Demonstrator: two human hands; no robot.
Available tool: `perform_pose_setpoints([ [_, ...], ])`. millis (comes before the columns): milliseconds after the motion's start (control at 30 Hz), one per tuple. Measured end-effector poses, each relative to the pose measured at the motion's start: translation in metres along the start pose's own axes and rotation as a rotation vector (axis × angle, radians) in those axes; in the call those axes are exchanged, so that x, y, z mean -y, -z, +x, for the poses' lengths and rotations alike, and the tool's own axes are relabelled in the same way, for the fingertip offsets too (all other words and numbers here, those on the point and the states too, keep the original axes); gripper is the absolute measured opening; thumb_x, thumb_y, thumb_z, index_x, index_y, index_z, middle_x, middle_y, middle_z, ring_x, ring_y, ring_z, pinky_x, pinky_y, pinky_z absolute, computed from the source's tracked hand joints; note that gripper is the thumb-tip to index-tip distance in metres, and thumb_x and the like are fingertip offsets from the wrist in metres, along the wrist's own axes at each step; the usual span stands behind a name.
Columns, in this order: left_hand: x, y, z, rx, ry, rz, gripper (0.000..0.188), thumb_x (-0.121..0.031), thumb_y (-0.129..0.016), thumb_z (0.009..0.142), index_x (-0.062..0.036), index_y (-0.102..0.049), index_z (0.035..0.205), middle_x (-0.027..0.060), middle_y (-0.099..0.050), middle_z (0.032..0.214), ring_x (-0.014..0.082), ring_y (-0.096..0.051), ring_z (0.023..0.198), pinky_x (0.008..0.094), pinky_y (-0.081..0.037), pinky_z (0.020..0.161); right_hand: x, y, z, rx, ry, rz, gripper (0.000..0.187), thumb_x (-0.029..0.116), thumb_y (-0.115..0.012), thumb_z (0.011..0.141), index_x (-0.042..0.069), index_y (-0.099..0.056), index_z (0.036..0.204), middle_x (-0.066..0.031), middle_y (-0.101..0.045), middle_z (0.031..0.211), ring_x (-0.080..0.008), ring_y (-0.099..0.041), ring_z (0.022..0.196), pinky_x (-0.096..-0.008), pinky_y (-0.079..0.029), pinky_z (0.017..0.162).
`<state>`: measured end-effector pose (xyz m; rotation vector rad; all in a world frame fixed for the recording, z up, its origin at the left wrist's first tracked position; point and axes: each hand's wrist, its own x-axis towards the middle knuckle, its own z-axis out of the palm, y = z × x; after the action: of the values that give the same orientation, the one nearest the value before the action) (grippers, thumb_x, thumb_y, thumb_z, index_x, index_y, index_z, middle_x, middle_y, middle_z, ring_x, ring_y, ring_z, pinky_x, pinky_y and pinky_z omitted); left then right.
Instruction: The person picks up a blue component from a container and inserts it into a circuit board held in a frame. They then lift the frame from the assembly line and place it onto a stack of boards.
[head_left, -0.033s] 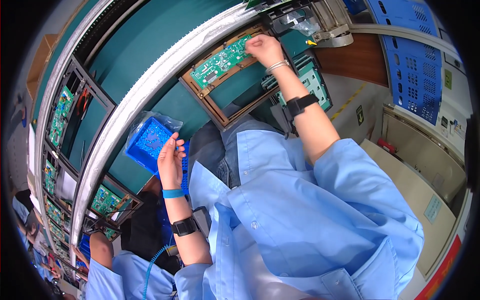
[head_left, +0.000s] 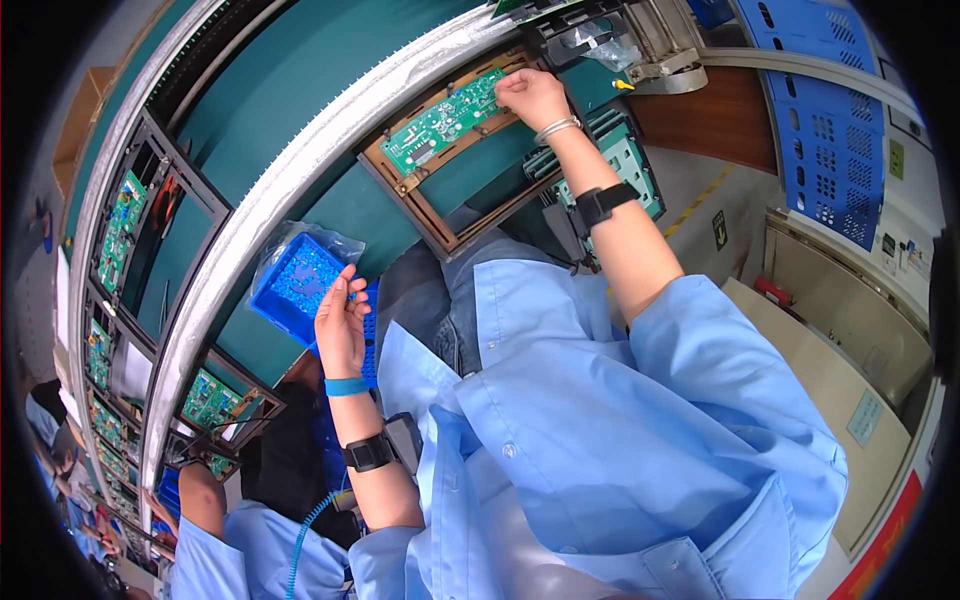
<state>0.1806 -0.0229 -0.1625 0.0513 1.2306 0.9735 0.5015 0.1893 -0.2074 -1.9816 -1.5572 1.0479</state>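
Observation:
A green circuit board (head_left: 440, 126) lies in a brown frame (head_left: 425, 218) on the bench in front of me. At its far right end is my right hand (head_left: 532, 95), thumb and fingers pinched together over the board. Whatever is between those fingertips is too small to make out. My left hand (head_left: 343, 318) hovers by the right edge of a blue bin (head_left: 272, 312) full of small blue parts (head_left: 303, 278). Its fingers are curled in toward the thumb, and I cannot see what they hold.
A pale metal rail (head_left: 300, 150) curves past the frame's far side. More boards in dark frames (head_left: 125, 225) stand at the left, near a co-worker's arm (head_left: 203, 497). To the right are stacked green boards (head_left: 628, 165) and a blue perforated panel (head_left: 830, 140).
My right hand has shifted very slightly to the right at the board's end. My left hand, the bin and the board look the same.

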Motion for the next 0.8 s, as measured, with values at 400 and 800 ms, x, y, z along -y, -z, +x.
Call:
perform_pose_setpoints([
  [400,0.003,-0.003,-0.002,-0.003,0.018,0.010,0.030,-0.011,-0.049,0.086,0.0024,-0.048,0.114,0.0120,-0.058,0.099,0.0138,-0.059,0.081,0.0219,-0.050,0.070,-0.005,-0.006,0.005,0.077,0.086,-0.123,0.014,0.012,-0.065,0.069,0.004,-0.062,0.079,-0.0033,-0.063,0.071,-0.0099,-0.059,0.066,-0.0226,-0.047,0.064],
  [800,0.001,0.001,-0.001,-0.065,0.019,-0.016,0.021,-0.009,-0.054,0.083,0.0005,-0.055,0.102,0.0106,-0.061,0.093,0.0135,-0.060,0.079,0.0207,-0.051,0.067,-0.022,-0.011,0.007,0.098,0.096,0.074,0.009,0.009,-0.064,0.071,0.003,-0.060,0.078,-0.0011,-0.061,0.074,-0.0060,-0.055,0.065,-0.0199,-0.046,0.063],
])
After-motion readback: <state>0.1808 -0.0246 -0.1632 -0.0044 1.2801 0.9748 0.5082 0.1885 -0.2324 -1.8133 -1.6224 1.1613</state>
